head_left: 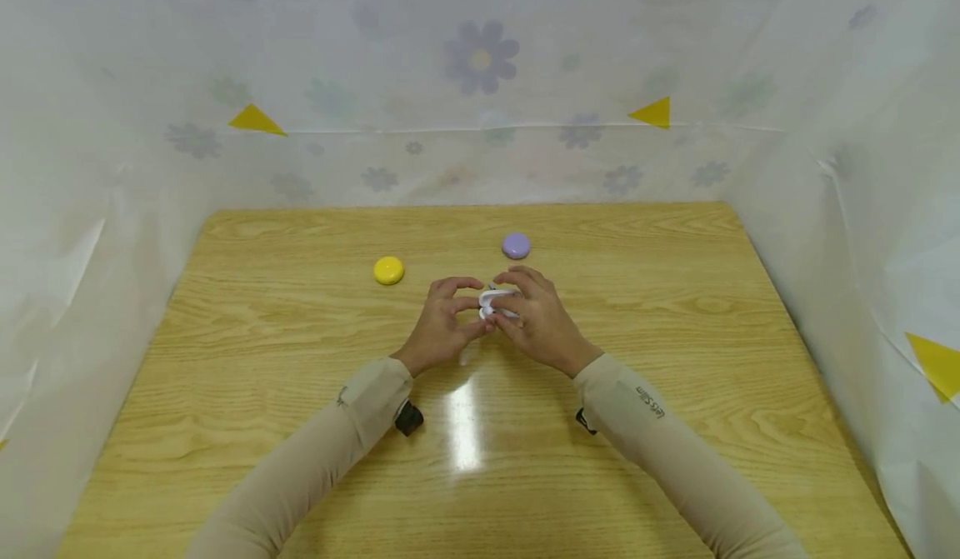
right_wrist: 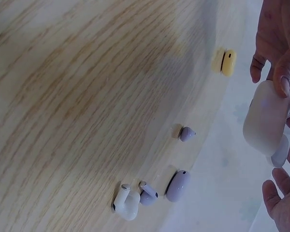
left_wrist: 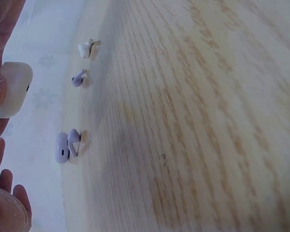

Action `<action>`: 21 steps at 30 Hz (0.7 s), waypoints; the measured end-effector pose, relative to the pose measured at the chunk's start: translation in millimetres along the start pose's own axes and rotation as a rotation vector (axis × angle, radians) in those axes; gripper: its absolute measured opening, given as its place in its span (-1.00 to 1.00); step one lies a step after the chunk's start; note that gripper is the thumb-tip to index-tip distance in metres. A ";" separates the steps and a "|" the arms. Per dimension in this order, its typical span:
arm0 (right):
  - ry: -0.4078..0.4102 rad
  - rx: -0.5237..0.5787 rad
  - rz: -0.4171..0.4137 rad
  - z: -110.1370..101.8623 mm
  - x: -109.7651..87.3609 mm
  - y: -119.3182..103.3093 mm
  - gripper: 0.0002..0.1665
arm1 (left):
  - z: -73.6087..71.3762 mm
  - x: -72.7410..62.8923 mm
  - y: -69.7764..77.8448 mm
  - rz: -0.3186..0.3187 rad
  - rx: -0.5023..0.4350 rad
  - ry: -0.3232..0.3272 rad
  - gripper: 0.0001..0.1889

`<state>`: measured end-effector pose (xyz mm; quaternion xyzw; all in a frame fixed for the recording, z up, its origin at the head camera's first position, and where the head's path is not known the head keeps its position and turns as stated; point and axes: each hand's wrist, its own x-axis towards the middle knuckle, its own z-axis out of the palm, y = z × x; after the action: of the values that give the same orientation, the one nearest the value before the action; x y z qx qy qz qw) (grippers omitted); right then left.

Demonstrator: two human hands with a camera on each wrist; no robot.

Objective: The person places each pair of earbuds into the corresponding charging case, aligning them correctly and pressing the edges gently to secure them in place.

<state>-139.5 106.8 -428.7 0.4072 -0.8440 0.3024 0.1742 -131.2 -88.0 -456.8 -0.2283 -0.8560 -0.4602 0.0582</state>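
Observation:
A white earbud case (head_left: 487, 299) with its lid raised is held between both hands over the middle of the table. My left hand (head_left: 438, 330) grips its left end with thumb and fingers. The right hand (head_left: 543, 321) grips the other end, its index finger lying across the case. In the right wrist view, the left thumb presses on the case's pale shell (right_wrist: 266, 116), and a small dark-tipped piece shows partly behind the fingers; I cannot tell what it is. Beyond the hands lie a white earbud (right_wrist: 127, 204), a purple earbud (right_wrist: 147, 194) and another purple earbud (right_wrist: 187, 134).
A round yellow case (head_left: 388, 271) rests closed at the back left of the wooden table (head_left: 300, 242). Farther right sits a closed purple case (head_left: 516, 246). Flower-patterned white sheeting (head_left: 420, 84) with yellow triangles surrounds the table's back and sides.

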 end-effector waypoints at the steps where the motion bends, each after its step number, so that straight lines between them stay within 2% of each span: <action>1: -0.001 -0.001 0.002 -0.1 -0.2 -0.2 -0.81 | 0.1 -0.1 0.1 -0.002 -0.001 -0.002 -0.77; 7: 0.021 0.021 -0.012 -1.8 -0.5 1.1 -0.80 | 0.7 -0.8 0.1 -0.009 -0.014 -0.009 -0.77; 13: 0.143 0.027 -0.033 -15.5 1.7 10.2 -0.76 | 0.5 -0.4 -1.7 -0.008 -0.012 0.002 -0.74; 16: 0.186 0.009 -0.011 -25.5 1.7 17.1 -0.72 | 0.5 -0.2 -3.1 -0.006 0.001 0.008 -0.73; 21: 0.212 -0.008 0.062 -37.6 -3.0 27.3 -0.68 | 0.5 -0.6 -4.7 -0.006 0.004 0.007 -0.74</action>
<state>-157.6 146.3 -411.9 0.3461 -0.8342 0.3457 0.2545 -132.7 -90.0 -460.9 -0.2239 -0.8575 -0.4593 0.0604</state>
